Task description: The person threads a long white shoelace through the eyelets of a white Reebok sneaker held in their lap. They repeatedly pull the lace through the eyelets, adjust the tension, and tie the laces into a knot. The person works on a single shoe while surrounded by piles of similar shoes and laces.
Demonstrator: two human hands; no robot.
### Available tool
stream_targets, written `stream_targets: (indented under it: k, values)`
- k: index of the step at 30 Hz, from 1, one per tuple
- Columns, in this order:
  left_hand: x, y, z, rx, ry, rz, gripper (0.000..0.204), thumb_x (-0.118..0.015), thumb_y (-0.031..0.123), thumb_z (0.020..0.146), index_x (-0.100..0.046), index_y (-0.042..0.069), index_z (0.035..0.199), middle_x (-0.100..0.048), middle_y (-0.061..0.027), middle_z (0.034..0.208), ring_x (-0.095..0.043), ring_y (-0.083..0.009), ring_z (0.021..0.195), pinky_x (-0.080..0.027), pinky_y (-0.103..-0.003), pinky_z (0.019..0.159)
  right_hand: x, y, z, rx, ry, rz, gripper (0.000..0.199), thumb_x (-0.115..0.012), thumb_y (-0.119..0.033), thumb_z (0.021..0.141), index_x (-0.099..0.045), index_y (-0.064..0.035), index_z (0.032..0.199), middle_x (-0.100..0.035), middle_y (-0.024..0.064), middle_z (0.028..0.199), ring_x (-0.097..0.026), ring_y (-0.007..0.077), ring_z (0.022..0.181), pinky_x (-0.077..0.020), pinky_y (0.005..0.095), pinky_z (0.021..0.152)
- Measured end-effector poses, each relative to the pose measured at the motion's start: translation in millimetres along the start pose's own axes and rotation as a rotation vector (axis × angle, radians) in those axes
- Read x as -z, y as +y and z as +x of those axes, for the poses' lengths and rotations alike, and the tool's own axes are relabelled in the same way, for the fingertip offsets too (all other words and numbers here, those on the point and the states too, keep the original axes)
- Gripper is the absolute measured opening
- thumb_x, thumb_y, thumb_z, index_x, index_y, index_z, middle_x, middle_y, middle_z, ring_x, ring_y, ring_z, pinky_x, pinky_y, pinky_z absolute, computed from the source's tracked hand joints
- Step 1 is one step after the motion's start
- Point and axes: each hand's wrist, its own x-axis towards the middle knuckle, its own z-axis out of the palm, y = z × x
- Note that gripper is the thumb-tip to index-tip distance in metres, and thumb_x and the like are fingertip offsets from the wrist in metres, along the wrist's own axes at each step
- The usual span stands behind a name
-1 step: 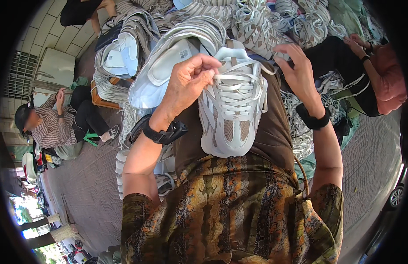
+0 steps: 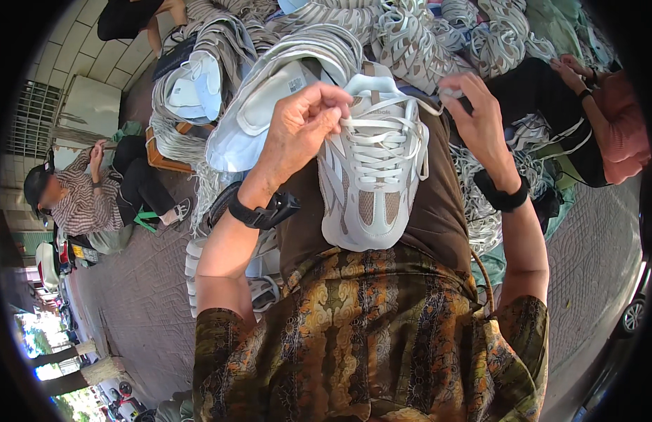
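Pinching a white lace (image 2: pixel 368 123) between thumb and forefinger, the left hand (image 2: pixel 301 125) is just beside the shoe (image 2: pixel 380 200), left of its laced front. That shoe, pale grey with brown patches, rests on the brown trousers (image 2: pixel 440 200) over the person's lap, its toe toward the patterned shirt (image 2: pixel 368 316). To the right of the shoe, the right hand (image 2: pixel 478 116) is raised with bent fingers; a lace runs to its fingertips, but whether they grip it I cannot tell. Left of the shoe, near the left hand, lie stacked shoe tops (image 2: pixel 241 144). Farther left of the shoe sits a person in a striped shirt (image 2: pixel 83 200). A heap of laces (image 2: pixel 484 218) lies right of the shoe.
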Motion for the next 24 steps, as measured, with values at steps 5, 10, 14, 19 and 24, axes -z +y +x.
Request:
stream_targets:
  k: [5, 10, 14, 19, 24]
  values:
    - [-1.2, 4.6, 16.0, -0.166, 0.064, 0.237, 0.014, -0.06, 0.006, 0.089, -0.066, 0.001, 0.101, -0.067, -0.0005, 0.088, -0.059, -0.0055, 0.079, -0.046, -0.021, 0.072, -8.6, -18.6, -23.9, -0.202, -0.137, 0.424, 0.021, -0.062, 0.001, 0.083, -0.064, -0.002, 0.103, -0.064, 0.009, 0.093, -0.061, 0.0195, 0.085, -0.0487, 0.0298, 0.076]
    - [-25.2, 27.8, 36.2, -0.086, -0.17, 0.44, 0.017, -0.061, 0.007, 0.086, -0.067, -0.001, 0.1, -0.068, -0.0024, 0.086, -0.06, -0.0098, 0.08, -0.048, -0.026, 0.074, -16.8, -30.5, -20.2, -0.19, -0.159, 0.487, 0.021, -0.064, -0.001, 0.082, -0.064, -0.0042, 0.102, -0.062, 0.01, 0.087, -0.06, 0.0222, 0.079, -0.0493, 0.0327, 0.07]
    - [-29.4, 10.2, 61.5, -0.061, -0.324, 0.529, 0.018, -0.063, 0.011, 0.082, -0.069, 0.0, 0.094, -0.069, -0.0068, 0.083, -0.061, -0.0134, 0.076, -0.048, -0.029, 0.071, -26.0, -26.6, -25.8, -0.321, -0.078, 0.615, 0.011, -0.063, -0.005, 0.087, -0.062, -0.0015, 0.097, -0.062, 0.0053, 0.083, -0.058, 0.0145, 0.076, -0.0475, 0.0296, 0.068]
    - [-32.3, -9.2, 76.2, -0.007, -0.526, 0.438, 0.017, -0.063, 0.01, 0.081, -0.07, 0.001, 0.094, -0.068, -0.0051, 0.083, -0.061, -0.0116, 0.08, -0.048, -0.028, 0.073, -27.0, -31.6, -35.4, -0.616, -0.074, 0.727, 0.011, -0.063, -0.01, 0.09, -0.062, 0.0005, 0.092, -0.059, -0.0009, 0.082, -0.051, 0.0066, 0.078, -0.0442, 0.0245, 0.068]
    - [-39.6, -5.2, 78.2, -0.059, -0.539, 0.437, 0.014, -0.069, 0.013, 0.072, -0.069, 0.003, 0.081, -0.064, -0.0034, 0.069, -0.057, -0.0095, 0.066, -0.045, -0.028, 0.061, -42.4, -30.4, -40.0, -0.575, -0.034, 0.625, 0.011, -0.062, -0.01, 0.088, -0.059, 0.0002, 0.089, -0.06, 0.0055, 0.081, -0.054, 0.0094, 0.078, -0.0463, 0.027, 0.07]
